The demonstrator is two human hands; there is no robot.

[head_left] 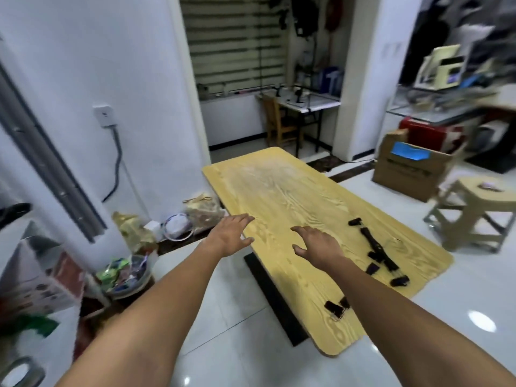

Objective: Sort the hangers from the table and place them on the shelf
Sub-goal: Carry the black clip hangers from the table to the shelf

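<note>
A long light-wood table (pixel 279 191) runs away from me. Black clip hangers (pixel 377 247) lie on its near right part, and another black clip piece (pixel 336 305) lies near the front edge, partly behind my right forearm. My left hand (pixel 230 234) hovers over the table's left edge with fingers straight, holding nothing. My right hand (pixel 317 244) is stretched over the tabletop, fingers spread, empty, just left of the hangers.
A white wall and a metal rail (pixel 42 152) stand at the left, with bags and a bowl of packets (pixel 125 272) on the floor. A cardboard box (pixel 410 166) and a beige stool (pixel 480 208) are at the right. A desk and chair (pixel 279 121) stand behind.
</note>
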